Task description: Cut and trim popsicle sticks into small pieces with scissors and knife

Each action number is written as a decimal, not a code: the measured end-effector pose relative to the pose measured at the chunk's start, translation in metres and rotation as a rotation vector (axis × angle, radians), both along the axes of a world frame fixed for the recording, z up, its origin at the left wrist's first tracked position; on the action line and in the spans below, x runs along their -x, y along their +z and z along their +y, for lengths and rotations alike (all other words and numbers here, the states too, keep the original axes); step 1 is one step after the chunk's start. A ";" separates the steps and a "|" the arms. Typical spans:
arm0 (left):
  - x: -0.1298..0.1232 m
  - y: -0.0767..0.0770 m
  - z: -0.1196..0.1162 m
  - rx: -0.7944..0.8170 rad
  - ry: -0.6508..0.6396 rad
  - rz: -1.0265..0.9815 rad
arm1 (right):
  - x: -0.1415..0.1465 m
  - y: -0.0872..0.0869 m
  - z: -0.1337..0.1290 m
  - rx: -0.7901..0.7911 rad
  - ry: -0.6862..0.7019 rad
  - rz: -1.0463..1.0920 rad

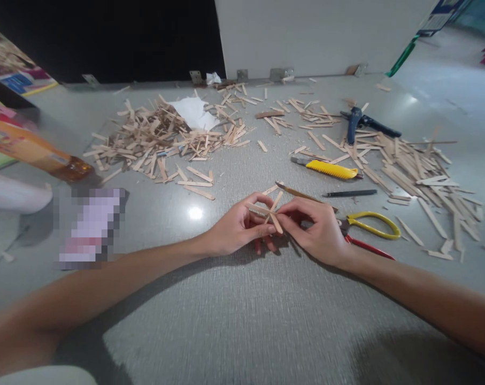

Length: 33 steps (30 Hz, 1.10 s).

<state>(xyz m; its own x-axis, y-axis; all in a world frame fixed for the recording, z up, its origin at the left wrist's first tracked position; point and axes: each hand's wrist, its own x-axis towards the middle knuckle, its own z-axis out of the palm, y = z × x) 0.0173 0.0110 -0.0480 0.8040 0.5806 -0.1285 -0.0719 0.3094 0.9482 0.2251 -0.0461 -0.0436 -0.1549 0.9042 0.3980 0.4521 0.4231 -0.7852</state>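
Observation:
Several flat wooden craft sticks (275, 218), crossing one another like a small star, are held just above the grey surface. My left hand (242, 224) pinches them from the left, thumb at the lower stick. From the other side, my right hand (316, 227) closes thumb and fingertips at the crossing; its fingertips are partly hidden. Right behind my right hand lie a thin brown pointed tool (300, 194) and a black pen-like tool (350, 193). Pliers with one yellow and one red handle (374, 224) lie beside that hand, their jaws hidden behind it.
A yellow box cutter (330, 169) and a dark blue clamp-like tool (360, 124) lie at right, near a stick pile (418, 176). Another stick heap (149, 136) with white tissue (194, 112) lies at back left. An orange bottle (37, 147) and a pixelated object (93, 224) are left.

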 end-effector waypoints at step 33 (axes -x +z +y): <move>0.002 0.002 -0.002 -0.082 -0.001 0.009 | -0.004 0.000 0.007 0.174 0.069 0.013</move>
